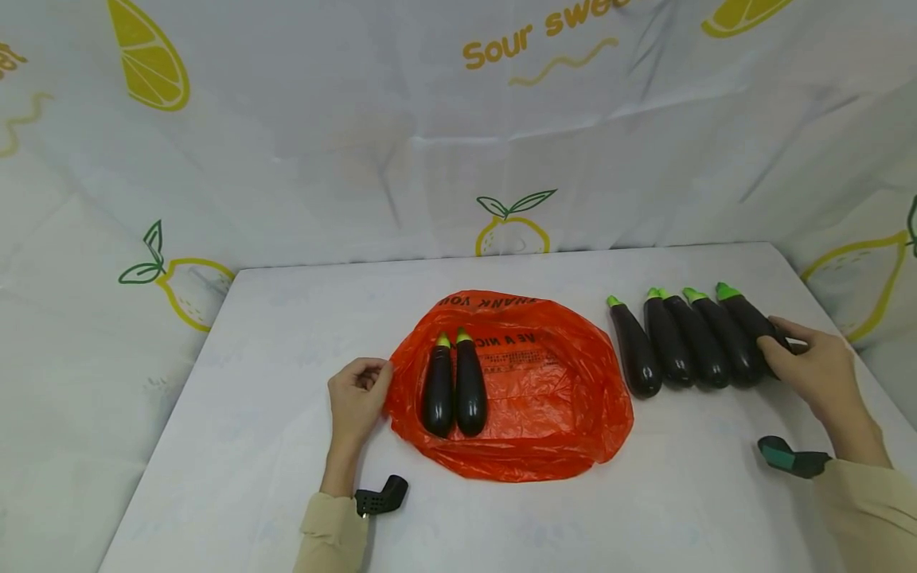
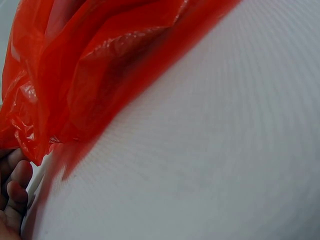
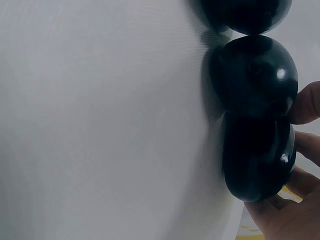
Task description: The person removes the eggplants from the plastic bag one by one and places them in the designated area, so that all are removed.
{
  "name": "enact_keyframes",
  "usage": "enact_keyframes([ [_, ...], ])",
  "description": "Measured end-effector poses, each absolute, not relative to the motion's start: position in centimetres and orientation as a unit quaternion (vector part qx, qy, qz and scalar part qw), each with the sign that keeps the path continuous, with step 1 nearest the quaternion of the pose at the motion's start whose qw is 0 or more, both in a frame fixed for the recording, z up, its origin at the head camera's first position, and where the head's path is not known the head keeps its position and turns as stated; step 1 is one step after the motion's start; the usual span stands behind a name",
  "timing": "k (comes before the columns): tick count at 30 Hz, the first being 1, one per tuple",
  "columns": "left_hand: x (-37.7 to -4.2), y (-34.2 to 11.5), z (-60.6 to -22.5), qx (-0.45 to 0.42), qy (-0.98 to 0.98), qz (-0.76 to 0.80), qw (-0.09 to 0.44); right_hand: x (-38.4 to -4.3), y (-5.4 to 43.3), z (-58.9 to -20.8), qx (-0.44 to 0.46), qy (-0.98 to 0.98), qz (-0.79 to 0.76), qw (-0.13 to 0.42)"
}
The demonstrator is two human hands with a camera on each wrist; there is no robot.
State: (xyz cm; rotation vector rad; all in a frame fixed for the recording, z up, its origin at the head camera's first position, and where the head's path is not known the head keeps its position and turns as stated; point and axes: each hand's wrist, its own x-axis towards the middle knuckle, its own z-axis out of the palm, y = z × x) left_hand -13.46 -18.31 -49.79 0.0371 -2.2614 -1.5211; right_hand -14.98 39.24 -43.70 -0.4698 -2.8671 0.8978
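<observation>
A red plastic bag (image 1: 573,454) lies spread with its mouth up in the head view, and two dark eggplants (image 1: 470,390) rest side by side inside it, green stem ends pointing away. My left hand (image 1: 358,402) pinches the bag's left rim between thumb and curled fingers; the left wrist view catches the crumpled red film (image 2: 100,75) beside the fingertips. Over at the right, my right hand (image 1: 824,370) grips the lower part of the outermost eggplant (image 1: 745,316), thumb on one side and fingers on the other. This eggplant (image 3: 257,160) lies against its neighbour in the right wrist view.
Several more eggplants (image 1: 634,350) stand in a row between the bag and my right hand, stems toward the back. Everything sits on a white-covered table (image 1: 272,342). Behind it hangs a white curtain (image 1: 329,183) with lemon prints.
</observation>
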Motion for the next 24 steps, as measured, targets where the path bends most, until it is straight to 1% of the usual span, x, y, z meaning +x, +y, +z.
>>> enact_keyframes([
  [7,-13.4,-18.3,-49.7,0.012,-0.813,-0.545,0.203,-15.0,39.1,-43.8,-0.155,-0.942,0.292,0.051],
  [15,-13.4,-18.3,-49.6,0.013,-0.814,-0.545,0.2,-14.7,38.8,-43.7,-0.175,-0.945,0.272,0.051],
  [24,-13.3,-18.3,-49.5,0.016,-0.816,-0.542,0.199,-13.9,38.9,-43.3,-0.164,-0.941,0.288,0.063],
])
